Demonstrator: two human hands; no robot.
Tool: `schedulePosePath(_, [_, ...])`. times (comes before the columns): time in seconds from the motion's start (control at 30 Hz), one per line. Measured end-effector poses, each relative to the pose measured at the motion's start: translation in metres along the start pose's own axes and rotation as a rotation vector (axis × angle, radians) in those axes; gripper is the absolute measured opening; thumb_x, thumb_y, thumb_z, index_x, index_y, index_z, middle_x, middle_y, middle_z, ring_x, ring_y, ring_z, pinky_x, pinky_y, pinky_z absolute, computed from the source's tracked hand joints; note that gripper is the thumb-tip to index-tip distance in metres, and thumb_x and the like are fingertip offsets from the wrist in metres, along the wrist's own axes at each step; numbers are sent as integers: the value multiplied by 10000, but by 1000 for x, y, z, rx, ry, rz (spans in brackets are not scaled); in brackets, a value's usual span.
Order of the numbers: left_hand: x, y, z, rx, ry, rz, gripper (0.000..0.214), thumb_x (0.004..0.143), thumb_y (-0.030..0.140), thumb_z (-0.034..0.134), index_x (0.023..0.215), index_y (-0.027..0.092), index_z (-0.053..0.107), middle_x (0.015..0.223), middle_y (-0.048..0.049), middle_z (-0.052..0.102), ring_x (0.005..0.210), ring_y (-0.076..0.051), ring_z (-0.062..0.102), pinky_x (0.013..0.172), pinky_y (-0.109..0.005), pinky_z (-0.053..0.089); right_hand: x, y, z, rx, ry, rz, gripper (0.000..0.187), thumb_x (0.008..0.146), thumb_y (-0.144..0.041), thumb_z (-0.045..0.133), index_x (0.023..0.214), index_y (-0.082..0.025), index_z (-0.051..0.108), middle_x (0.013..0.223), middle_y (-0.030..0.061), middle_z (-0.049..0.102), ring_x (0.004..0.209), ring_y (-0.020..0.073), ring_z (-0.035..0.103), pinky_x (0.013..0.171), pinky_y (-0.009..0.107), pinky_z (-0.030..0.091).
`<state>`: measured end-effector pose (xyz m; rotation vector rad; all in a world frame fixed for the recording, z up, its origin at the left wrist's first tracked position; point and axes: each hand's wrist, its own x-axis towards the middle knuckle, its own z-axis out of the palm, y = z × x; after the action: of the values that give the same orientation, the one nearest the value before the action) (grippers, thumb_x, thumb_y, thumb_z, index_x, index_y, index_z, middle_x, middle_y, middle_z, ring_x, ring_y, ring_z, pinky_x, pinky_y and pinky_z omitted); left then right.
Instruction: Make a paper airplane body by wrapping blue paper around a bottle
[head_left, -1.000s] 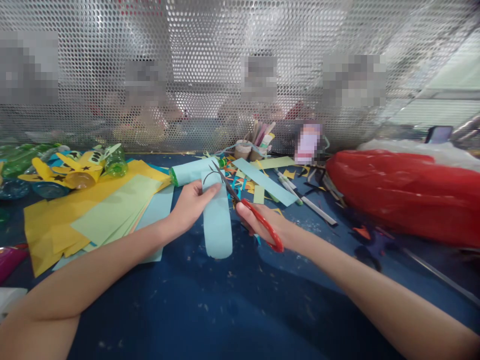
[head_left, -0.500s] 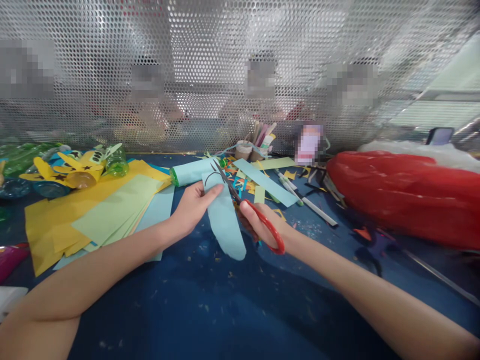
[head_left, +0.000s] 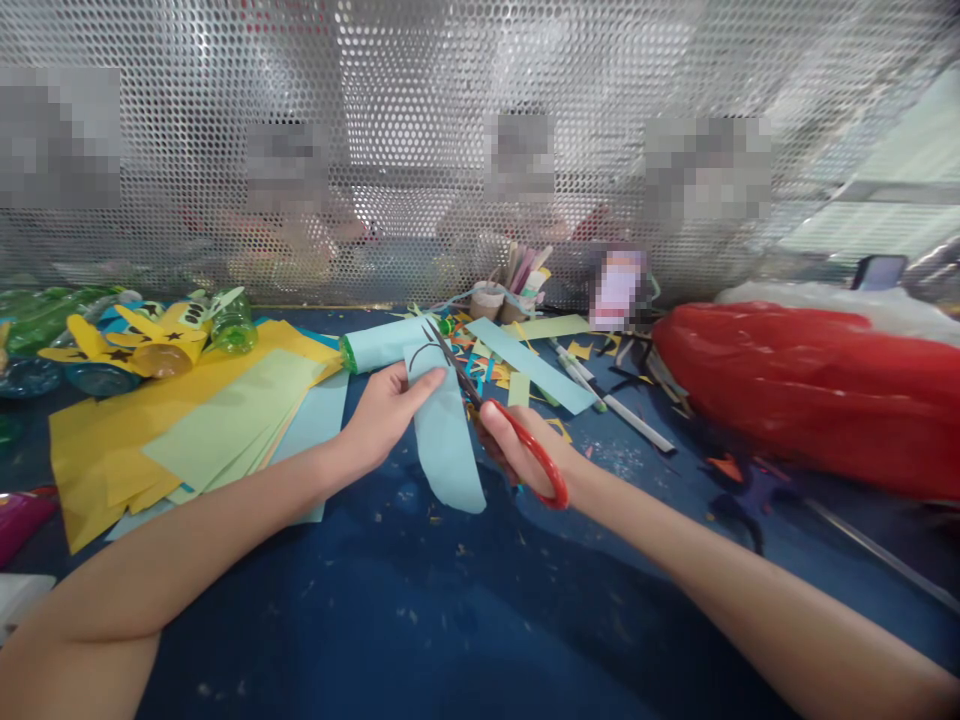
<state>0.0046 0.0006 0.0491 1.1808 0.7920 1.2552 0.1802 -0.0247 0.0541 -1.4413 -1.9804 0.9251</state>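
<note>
My left hand point(head_left: 382, 415) pinches the top of a light blue paper strip point(head_left: 448, 450) that carries a dark curved pencil line near its upper end. The strip hangs down over the blue table point(head_left: 420, 610). My right hand point(head_left: 521, 450) grips red-handled scissors point(head_left: 501, 420), whose blades point up and left along the strip's right edge at the marked end. Both hands are closed on what they hold.
A stack of yellow, green and blue paper sheets point(head_left: 187, 430) lies at left, with green plastic bottles and a yellow paper plane point(head_left: 142, 345) behind. A bottle wrapped in blue paper point(head_left: 382, 342), paper scraps, a cup of tools point(head_left: 517, 290) and a red plastic bag point(head_left: 810, 385) lie beyond. Perforated metal screen behind.
The paper strip's lower end has swung to the right, toward the scissors hand, and the strip has turned in my left hand. The scissors stay at its upper edge.
</note>
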Motion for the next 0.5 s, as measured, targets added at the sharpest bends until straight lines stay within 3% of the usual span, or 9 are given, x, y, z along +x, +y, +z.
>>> schedulePosePath(0.37, [0,2,0,15,29,-12,224,761,377,688,796,156,671,715,-24,705,633,-138,640,604,-253,511,-2,-2,-3,-17,17,-33,612,843,-759,222,520,-240,261,455,-33,287,434,93,285,407,263,270])
schedulePosePath(0.5, [0,9,2,43,68,-61,263,771,414,656,771,151,655,649,-28,687,566,-143,628,538,-248,501,-1,-2,-6,-29,3,-19,621,835,-769,224,522,-234,277,447,-33,307,420,88,296,403,254,266])
